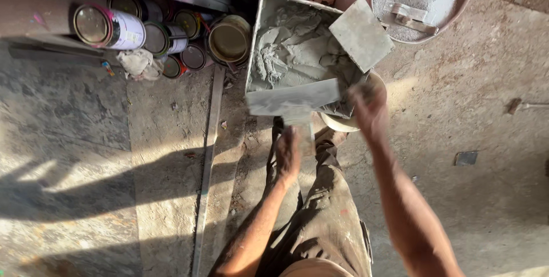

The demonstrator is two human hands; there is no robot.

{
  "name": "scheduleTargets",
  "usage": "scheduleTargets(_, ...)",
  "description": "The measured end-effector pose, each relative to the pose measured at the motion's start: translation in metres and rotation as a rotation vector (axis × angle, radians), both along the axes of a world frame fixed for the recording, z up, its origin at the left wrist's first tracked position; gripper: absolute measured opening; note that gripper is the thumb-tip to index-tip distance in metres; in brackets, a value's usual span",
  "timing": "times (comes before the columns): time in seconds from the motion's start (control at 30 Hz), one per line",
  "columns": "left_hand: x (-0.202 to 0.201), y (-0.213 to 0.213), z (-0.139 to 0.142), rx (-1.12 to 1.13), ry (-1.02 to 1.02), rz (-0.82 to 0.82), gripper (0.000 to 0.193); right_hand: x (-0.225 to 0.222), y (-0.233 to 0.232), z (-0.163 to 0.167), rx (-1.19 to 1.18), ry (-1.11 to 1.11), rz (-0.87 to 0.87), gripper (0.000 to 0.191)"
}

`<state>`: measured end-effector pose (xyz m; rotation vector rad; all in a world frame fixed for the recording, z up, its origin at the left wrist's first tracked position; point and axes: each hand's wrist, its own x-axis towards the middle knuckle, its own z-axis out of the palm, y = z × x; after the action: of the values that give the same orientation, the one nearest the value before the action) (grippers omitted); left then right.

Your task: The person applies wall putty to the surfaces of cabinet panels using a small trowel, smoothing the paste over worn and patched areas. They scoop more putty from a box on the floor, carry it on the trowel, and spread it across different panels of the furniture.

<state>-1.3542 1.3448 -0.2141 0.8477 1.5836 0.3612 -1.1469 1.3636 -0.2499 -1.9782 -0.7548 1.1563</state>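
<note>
Down on dusty floor: left hand (287, 152) closed around wide trowel (294, 99), blade level over tray (255, 42) of grey plaster (291, 48). Right hand (370, 107) blurred beside tray corner, hold unreadable. Tray looks mostly full; blade nearly bare, little plaster taken up. Paint cans (166, 34) nearby.

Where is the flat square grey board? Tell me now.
In the head view, the flat square grey board lies tilted across the upper right corner of the rectangular tray of grey plaster, just above the right hand.
</note>
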Motion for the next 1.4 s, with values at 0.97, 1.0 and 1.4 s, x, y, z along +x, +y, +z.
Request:
scheduleTargets(0.97,-0.004,0.053,-0.035,-0.310,-0.595,0.456,0.107,-0.079,0.143,-0.021,-1.088,-0.045,0.910,0.048)
scheduleTargets(1.0,-0.006,0.052,-0.038,-0.314,-0.632,0.469,0.106,-0.079,0.144,-0.023,-1.117,-0.016,0.905,0.048)
scheduleTargets(1.4,-0.009,0.035,-0.067,-0.347,-0.785,0.591,0.105,-0.057,0.160,-0.052,-1.341,0.293,0.984,0.066)
